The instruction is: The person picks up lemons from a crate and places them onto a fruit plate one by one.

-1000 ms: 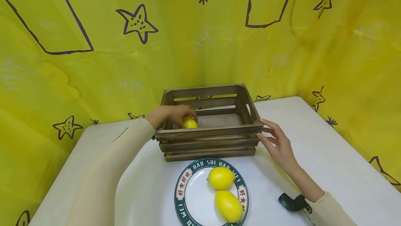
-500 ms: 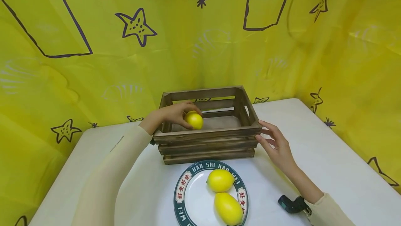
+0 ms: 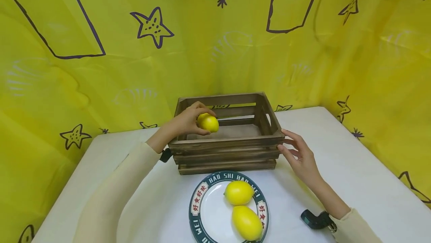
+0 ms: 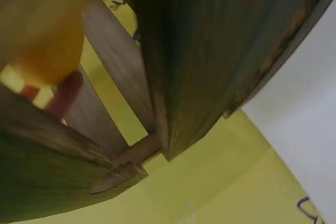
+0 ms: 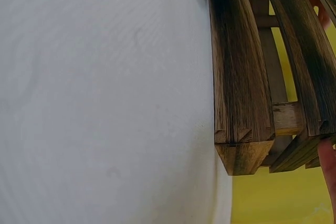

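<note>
My left hand (image 3: 188, 120) holds a lemon (image 3: 209, 123) between thumb and fingers, above the left part of the brown slatted wooden crate (image 3: 225, 142). In the left wrist view the lemon (image 4: 50, 56) shows blurred between the slats, with fingertips (image 4: 65, 95) beside it. At the crate's front right corner, my right hand (image 3: 300, 157) has its thumb on the front slats and its fingers at the side. The right wrist view shows the crate (image 5: 244, 77) and one finger (image 5: 328, 166) at its edge. Two more lemons, one farther back (image 3: 239, 193) and one nearer (image 3: 247, 222), lie on a plate.
The white plate with a green lettered rim (image 3: 196, 203) stands just in front of the crate. A white-covered table (image 3: 155, 198) bears both. Close behind the crate hangs a yellow curtain (image 3: 188, 63) printed with starfish. Dark straps sit at both wrists.
My left hand has lifted the lemon from low inside the crate up to about rim height and slightly right. The right hand stays at the crate's corner, and the plate's lemons have not moved.
</note>
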`<action>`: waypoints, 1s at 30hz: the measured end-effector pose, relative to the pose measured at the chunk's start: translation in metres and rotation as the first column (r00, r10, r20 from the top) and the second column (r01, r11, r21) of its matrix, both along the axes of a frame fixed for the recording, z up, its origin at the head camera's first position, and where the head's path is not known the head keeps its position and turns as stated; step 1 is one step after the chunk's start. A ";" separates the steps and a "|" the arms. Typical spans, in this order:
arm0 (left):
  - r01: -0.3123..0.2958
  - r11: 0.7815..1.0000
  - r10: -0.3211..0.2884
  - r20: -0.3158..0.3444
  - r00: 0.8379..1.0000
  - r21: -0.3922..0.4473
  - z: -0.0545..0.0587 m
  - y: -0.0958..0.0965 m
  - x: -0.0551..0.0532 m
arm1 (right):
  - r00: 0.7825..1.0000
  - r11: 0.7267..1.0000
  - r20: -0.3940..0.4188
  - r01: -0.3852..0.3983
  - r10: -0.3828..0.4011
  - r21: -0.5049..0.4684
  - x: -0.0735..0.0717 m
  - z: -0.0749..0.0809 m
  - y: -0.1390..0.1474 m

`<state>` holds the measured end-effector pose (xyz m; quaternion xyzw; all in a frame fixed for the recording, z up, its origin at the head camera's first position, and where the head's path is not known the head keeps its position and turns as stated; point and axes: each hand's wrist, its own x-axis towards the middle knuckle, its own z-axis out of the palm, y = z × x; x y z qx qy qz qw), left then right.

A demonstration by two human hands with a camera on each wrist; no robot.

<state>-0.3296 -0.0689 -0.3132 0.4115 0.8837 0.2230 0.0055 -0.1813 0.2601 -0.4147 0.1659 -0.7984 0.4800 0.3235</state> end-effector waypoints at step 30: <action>-0.260 0.864 0.334 -0.103 0.937 0.432 -0.011 -0.012 0.059 | 1.000 1.000 0.002 -0.008 0.009 -0.016 -0.001 -0.003 -0.001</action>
